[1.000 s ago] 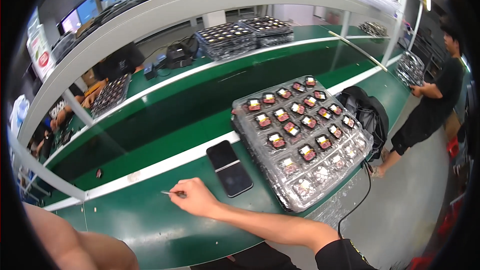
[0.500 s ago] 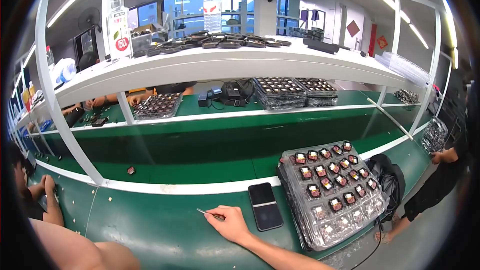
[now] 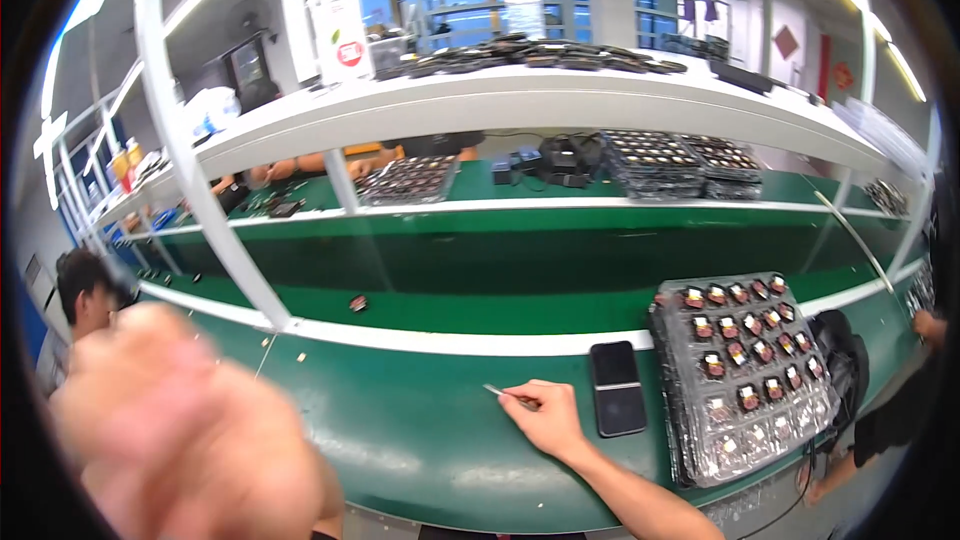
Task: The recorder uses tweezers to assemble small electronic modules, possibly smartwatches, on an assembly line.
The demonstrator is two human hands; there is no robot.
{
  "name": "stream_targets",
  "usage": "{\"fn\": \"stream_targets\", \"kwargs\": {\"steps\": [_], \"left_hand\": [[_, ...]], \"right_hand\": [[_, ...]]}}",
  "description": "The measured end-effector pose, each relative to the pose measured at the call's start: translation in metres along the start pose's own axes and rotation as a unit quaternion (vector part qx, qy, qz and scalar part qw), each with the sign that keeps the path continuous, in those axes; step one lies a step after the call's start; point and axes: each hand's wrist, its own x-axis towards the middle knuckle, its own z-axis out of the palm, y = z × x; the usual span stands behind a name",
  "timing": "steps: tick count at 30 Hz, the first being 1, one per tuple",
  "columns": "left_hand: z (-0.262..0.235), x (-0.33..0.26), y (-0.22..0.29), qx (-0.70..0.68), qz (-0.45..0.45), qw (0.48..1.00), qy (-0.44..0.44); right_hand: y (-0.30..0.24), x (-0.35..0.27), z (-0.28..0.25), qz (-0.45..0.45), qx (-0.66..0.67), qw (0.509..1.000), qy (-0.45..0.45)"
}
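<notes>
Head view: the right hand is pinching a slim metal tool between thumb and fingers at the lower centre of the frame, and the tool's tip is pointing up and left over the green bench. The left hand is filling the lower left as a large blur, close to the camera; whether it is gripping anything, or how wide its fingers are standing, cannot be told.

Just right of the right hand, a dark two-panelled device is lying on the bench. Beside it, toward the lower right, a stack of clear trays is holding rows of small black pieces with pale and reddish faces. A black bag is sitting behind the stack's right edge. Left of centre, a small dark part is lying on the sunken green strip. A white shelf is spanning the upper frame, bearing bottles and a heap of flat black parts. A co-worker is showing at the left edge.
</notes>
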Motion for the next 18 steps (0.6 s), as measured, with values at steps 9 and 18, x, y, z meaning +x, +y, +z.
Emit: {"fn": "stream_targets", "kwargs": {"steps": [9, 18], "left_hand": [[0.060, -0.281, -0.141, 0.207, -0.420, 0.837, -0.284], [0.056, -0.389, -0.199, 0.164, -0.550, 0.777, -0.257]], "right_hand": [[0.002, -0.003, 0.003, -0.014, 0.016, 1.000, 0.019], [0.006, -0.003, 0.005, 0.001, 0.004, 1.000, 0.013]]}}
